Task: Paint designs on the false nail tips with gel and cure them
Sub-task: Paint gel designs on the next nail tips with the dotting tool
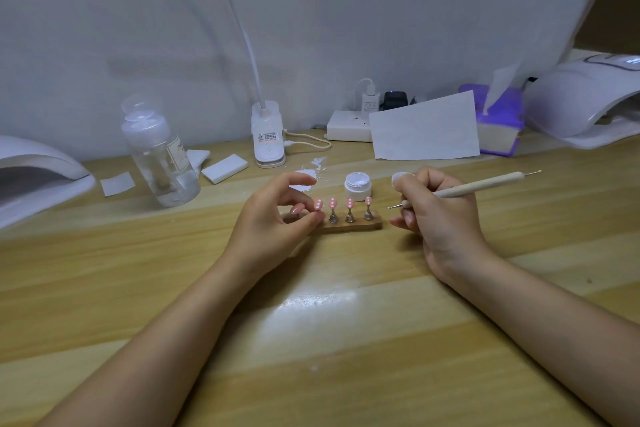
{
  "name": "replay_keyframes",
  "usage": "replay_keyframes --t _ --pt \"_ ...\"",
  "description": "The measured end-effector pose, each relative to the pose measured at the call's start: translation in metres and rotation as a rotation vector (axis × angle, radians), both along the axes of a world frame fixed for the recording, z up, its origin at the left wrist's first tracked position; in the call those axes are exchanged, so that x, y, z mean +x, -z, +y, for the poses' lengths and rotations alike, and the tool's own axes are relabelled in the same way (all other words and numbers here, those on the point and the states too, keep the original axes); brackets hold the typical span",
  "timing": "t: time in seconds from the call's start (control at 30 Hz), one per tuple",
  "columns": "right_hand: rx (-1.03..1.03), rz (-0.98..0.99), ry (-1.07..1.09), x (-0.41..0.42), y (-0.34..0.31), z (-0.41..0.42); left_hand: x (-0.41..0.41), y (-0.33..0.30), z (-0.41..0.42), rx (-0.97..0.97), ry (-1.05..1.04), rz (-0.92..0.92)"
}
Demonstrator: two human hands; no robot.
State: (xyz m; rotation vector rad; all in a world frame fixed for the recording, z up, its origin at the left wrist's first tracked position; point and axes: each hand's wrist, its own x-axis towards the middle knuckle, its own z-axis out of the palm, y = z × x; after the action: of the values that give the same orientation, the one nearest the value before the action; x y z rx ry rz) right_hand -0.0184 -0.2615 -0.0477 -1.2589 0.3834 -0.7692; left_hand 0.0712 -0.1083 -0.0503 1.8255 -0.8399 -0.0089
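Several pink false nail tips [349,203] with white dots stand on metal stems on a wooden holder bar [356,226] at the table's middle. My left hand [273,218] pinches the stem under the leftmost tip [318,204] between thumb and fingers. My right hand [440,215] grips a cream dotting tool [485,185], its ball end pointing left toward the holder. An open white gel pot [358,185] stands just behind the tips. Its lid [399,179] sits at my right hand's fingertips.
A curing lamp [588,104] stands at the back right and another lamp [38,173] at the left edge. A clear bottle [159,156], white pads [224,168], a clip lamp [268,135], a power strip [348,126], a paper sheet [426,128] and a purple tissue box [498,121] line the back.
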Motion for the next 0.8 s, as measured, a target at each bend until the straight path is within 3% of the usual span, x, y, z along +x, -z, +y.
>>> replay_keyframes --t 0.2,0.57,0.8 --pt "-0.015 0.017 -0.006 0.0 0.0 0.0 0.001 0.0 0.001 0.031 0.011 0.022" --pt "0.022 0.003 -0.023 0.001 0.001 -0.001 0.013 -0.017 0.018 0.304 0.004 0.009" --pt "0.002 0.009 -0.025 0.001 0.002 -0.001 0.012 -0.015 0.019 0.311 -0.021 -0.073"
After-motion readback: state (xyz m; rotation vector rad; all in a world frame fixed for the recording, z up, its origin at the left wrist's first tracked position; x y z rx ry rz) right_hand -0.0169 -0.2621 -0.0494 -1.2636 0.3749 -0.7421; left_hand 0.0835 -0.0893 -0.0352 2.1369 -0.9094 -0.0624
